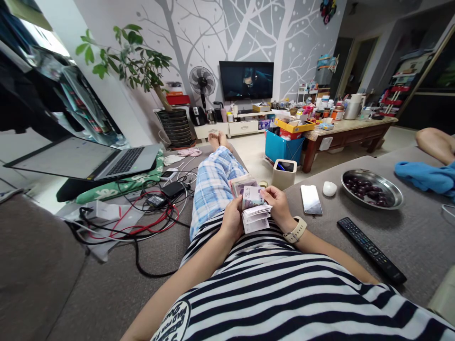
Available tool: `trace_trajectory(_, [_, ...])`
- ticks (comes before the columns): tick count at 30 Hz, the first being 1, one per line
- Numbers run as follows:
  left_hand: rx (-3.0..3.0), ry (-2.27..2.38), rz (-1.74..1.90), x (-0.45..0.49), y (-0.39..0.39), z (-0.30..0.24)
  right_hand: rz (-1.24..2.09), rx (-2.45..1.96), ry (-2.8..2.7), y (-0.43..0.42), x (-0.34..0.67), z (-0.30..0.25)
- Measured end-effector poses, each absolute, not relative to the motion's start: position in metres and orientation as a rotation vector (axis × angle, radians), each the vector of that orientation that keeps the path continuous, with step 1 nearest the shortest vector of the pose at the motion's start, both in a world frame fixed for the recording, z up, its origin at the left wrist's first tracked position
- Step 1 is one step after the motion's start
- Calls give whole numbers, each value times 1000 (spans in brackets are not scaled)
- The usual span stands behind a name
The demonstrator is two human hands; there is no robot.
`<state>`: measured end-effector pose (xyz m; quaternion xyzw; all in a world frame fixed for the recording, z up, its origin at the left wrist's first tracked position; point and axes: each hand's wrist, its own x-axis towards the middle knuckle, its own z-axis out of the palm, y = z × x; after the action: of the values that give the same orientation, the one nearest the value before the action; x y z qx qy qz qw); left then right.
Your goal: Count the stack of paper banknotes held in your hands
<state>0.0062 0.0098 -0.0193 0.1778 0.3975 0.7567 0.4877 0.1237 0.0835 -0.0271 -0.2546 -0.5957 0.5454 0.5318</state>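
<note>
I lie back on a grey sofa with my legs stretched out in blue checked trousers. A stack of banknotes [253,208] rests over my lap, held from both sides. My left hand [232,221] grips the stack's left side with its fingers curled under. My right hand [279,201], with a pale watch on the wrist, pinches the top notes at their right edge. More notes [241,182] lie fanned just beyond the stack on my thigh.
Right of me on the sofa lie a phone [311,199], a white pebble-like object [329,188], a metal dish of dark fruit [371,188], a remote control [370,249] and blue cloth [424,175]. Left are tangled cables [149,220] and a laptop [92,161]. Another person's knee [435,142] shows far right.
</note>
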Motion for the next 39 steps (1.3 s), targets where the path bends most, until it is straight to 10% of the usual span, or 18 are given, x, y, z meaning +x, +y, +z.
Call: trace_trajectory(39, [463,1003,1795,7,5,-16,1287,-642,-1436,87,122,-33])
